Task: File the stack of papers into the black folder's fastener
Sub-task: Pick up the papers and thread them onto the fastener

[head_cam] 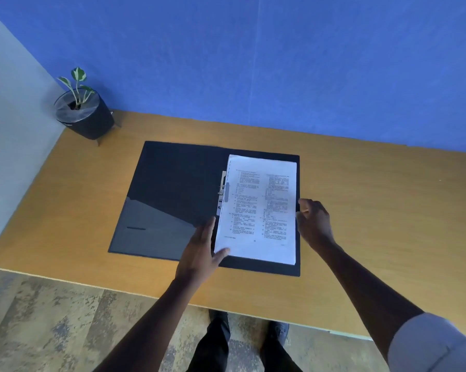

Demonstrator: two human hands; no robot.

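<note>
**Papers on the folder's right half, fastening not confirmed**

While both hands flank the sheets, neither has a full grasp of them. The left hand (202, 253) lies with fingers straight along the stack's left edge, thumb laid across the near-left corner of the stack of papers (258, 210), steadying it flat rather than gripping. The right hand (313, 220) sits at the stack's right edge about midway along, fingers curled in toward the paper; looks like a light pinch on the edge, but the contact itself is too small to be sure.

Stack position: lying on the right half of the open black folder (172, 189), roughly square to it, its left edge against the spine. The fastener (222, 191), a pale metal strip, shows just left of the stack's far-left part, partly overlapped by the paper edge. Cannot tell whether the prongs pass through the punched holes.

Progress, judged: folder open, papers brought to the correct side and nearly aligned. Left to do: seat the holes over the prongs if not yet done, press the clip down, close the cover.

Surroundings: folder rests mid wooden table (374, 210); the inner pocket of the left cover lies near-left. A potted plant (84, 114) stands at the far-left corner, well apart from the work.
</note>
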